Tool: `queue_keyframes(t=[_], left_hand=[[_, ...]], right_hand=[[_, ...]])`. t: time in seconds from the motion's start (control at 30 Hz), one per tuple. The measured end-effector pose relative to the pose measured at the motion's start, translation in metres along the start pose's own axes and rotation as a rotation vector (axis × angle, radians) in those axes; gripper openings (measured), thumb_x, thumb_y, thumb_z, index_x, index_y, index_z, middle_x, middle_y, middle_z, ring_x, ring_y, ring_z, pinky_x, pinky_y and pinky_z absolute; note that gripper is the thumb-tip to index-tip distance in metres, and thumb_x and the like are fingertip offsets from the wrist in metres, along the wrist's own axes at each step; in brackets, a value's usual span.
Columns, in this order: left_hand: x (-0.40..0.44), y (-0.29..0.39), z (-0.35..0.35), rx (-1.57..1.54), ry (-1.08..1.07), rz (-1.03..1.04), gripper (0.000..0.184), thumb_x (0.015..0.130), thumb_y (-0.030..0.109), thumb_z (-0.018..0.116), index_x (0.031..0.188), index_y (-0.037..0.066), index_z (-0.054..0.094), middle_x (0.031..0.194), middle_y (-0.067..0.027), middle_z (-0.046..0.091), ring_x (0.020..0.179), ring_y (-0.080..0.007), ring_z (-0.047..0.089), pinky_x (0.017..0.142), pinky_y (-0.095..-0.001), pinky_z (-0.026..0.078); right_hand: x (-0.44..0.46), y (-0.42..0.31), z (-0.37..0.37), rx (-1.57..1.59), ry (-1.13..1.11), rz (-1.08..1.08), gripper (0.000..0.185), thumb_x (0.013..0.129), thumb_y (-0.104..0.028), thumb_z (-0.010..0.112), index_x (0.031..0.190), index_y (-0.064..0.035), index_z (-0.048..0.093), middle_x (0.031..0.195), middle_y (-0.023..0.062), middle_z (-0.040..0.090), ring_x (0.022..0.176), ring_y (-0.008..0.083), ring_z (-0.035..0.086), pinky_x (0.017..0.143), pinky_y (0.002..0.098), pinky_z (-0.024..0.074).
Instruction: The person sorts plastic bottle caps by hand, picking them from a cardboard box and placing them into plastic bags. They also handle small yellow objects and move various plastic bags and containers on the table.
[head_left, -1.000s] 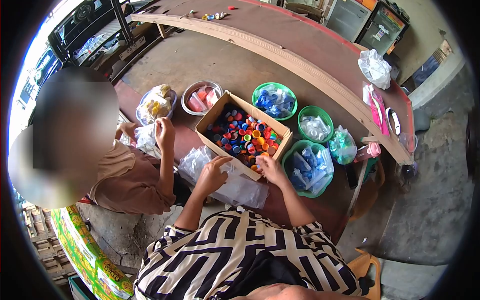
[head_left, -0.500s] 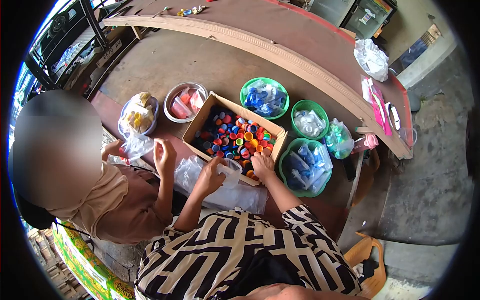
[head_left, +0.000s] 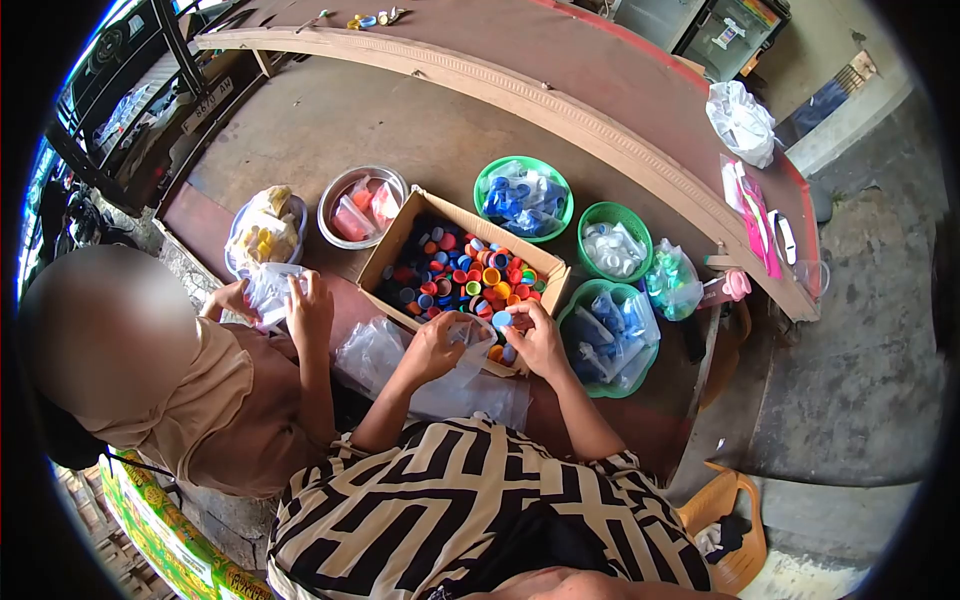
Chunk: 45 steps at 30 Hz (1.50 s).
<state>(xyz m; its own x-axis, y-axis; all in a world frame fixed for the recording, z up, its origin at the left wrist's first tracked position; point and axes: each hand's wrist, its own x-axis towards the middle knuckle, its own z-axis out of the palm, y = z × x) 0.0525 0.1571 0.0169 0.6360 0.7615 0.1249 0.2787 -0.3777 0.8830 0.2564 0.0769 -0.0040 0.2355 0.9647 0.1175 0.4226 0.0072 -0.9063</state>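
Note:
A cardboard box [head_left: 385, 255] holds several loose bottle caps in many colours. Over its near edge, my right hand [head_left: 540, 342] pinches a light blue cap [head_left: 502, 319] between its fingertips. Just left of that, my left hand [head_left: 432, 348] is closed on a clear plastic bag [head_left: 474, 358], whose mouth faces the cap. More clear plastic bags [head_left: 370, 350] lie on the table edge below the box, beside my left hand.
A co-worker [head_left: 245, 400] at the left holds a small clear bag [head_left: 270, 290]. Around the box stand a metal bowl [head_left: 327, 212], a white basket [head_left: 233, 250], green baskets [head_left: 571, 205] and a green bowl [head_left: 650, 365] of bagged caps. A wooden rail [head_left: 560, 105] crosses behind.
My right hand has come up out of the caps with a light blue one. The bag in my left hand has moved slightly toward it. The co-worker's hands have drawn closer together.

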Motion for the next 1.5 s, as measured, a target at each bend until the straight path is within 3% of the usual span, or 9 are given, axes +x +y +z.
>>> queue_keyframes(t=[0.07,0.2,0.33,0.6,0.7,0.87,1.0,1.1,1.5], left_hand=[[0.000,0.015,-0.004,-0.091,-0.122,-0.164,0.043,0.069,0.003,0.054,0.111,-0.002,0.058,0.105,-0.0204,0.062,0.100,-0.0353,0.061,0.088,-0.0390,0.047],[-0.002,0.018,-0.003,-0.124,-0.142,-0.131,0.044,0.068,0.001,0.053,0.112,-0.002,0.058,0.105,-0.0199,0.062,0.100,-0.0355,0.061,0.088,-0.0386,0.047],[-0.006,0.006,-0.006,-0.051,-0.124,-0.089,0.049,0.067,0.001,0.053,0.116,0.000,0.058,0.098,-0.0164,0.062,0.081,-0.0272,0.060,0.073,-0.0349,0.047],[-0.015,0.004,-0.010,-0.085,-0.153,-0.093,0.053,0.067,0.002,0.052,0.119,0.003,0.059,0.091,-0.0133,0.064,0.064,-0.0180,0.059,0.062,-0.0312,0.048],[-0.013,0.012,-0.014,-0.093,-0.183,-0.151,0.051,0.068,0.000,0.052,0.118,0.002,0.059,0.105,-0.0195,0.063,0.084,-0.0322,0.063,0.076,-0.0365,0.049],[-0.010,0.009,-0.014,-0.111,-0.194,-0.186,0.051,0.068,0.000,0.052,0.119,0.001,0.058,0.105,-0.0189,0.063,0.078,-0.0282,0.064,0.072,-0.0354,0.050],[-0.009,-0.003,-0.004,-0.123,-0.161,-0.150,0.054,0.068,0.002,0.050,0.122,0.002,0.058,0.087,-0.0135,0.063,0.056,-0.0161,0.061,0.057,-0.0293,0.049],[-0.003,0.008,-0.006,-0.140,-0.229,-0.274,0.053,0.069,0.001,0.051,0.122,-0.001,0.057,0.098,-0.0177,0.063,0.069,-0.0241,0.064,0.065,-0.0349,0.050],[-0.001,0.001,-0.006,-0.103,-0.195,-0.175,0.058,0.068,0.000,0.047,0.126,0.004,0.057,0.079,-0.0127,0.063,0.052,-0.0152,0.059,0.055,-0.0289,0.051]], right_hand=[[-0.008,-0.037,-0.002,0.132,0.042,-0.115,0.028,0.078,-0.005,0.069,0.102,-0.0030,0.056,0.102,0.0104,0.060,0.095,0.0243,0.062,0.078,0.0322,0.0509],[-0.011,-0.051,0.004,-0.123,-0.107,-0.306,0.023,0.080,-0.007,0.070,0.100,-0.0030,0.059,0.102,0.0104,0.061,0.099,0.0229,0.060,0.087,0.0327,0.0468],[0.002,-0.044,0.002,0.054,-0.012,0.050,0.017,0.084,-0.008,0.065,0.098,-0.0038,0.059,0.096,0.0086,0.062,0.098,0.0262,0.060,0.087,0.0364,0.0474],[-0.004,0.073,0.034,-1.029,-0.363,-0.030,0.008,0.069,-0.011,0.064,0.075,-0.0062,0.065,0.082,0.0125,0.064,0.091,0.0297,0.061,0.080,0.0480,0.0438],[0.005,0.071,0.035,-1.032,-0.402,0.044,0.007,0.071,-0.011,0.063,0.074,-0.0059,0.065,0.079,0.0126,0.064,0.089,0.0305,0.063,0.076,0.0458,0.0474],[0.007,0.049,0.022,-0.975,-0.400,0.071,0.014,0.075,-0.015,0.066,0.083,-0.0045,0.064,0.086,0.0144,0.064,0.085,0.0315,0.064,0.072,0.0438,0.0493],[0.007,-0.005,0.012,-0.339,-0.123,0.118,0.030,0.079,-0.016,0.070,0.101,-0.0035,0.054,0.097,0.0127,0.062,0.090,0.0315,0.063,0.077,0.0422,0.0496],[0.002,-0.039,0.008,-0.047,0.027,-0.225,0.026,0.079,-0.009,0.069,0.102,-0.0051,0.056,0.106,0.0112,0.060,0.103,0.0270,0.059,0.088,0.0373,0.0472],[0.052,0.064,0.050,-0.468,-0.072,0.016,0.027,0.075,-0.018,0.072,0.094,-0.0036,0.059,0.095,0.0132,0.061,0.094,0.0313,0.059,0.081,0.0426,0.0471]])
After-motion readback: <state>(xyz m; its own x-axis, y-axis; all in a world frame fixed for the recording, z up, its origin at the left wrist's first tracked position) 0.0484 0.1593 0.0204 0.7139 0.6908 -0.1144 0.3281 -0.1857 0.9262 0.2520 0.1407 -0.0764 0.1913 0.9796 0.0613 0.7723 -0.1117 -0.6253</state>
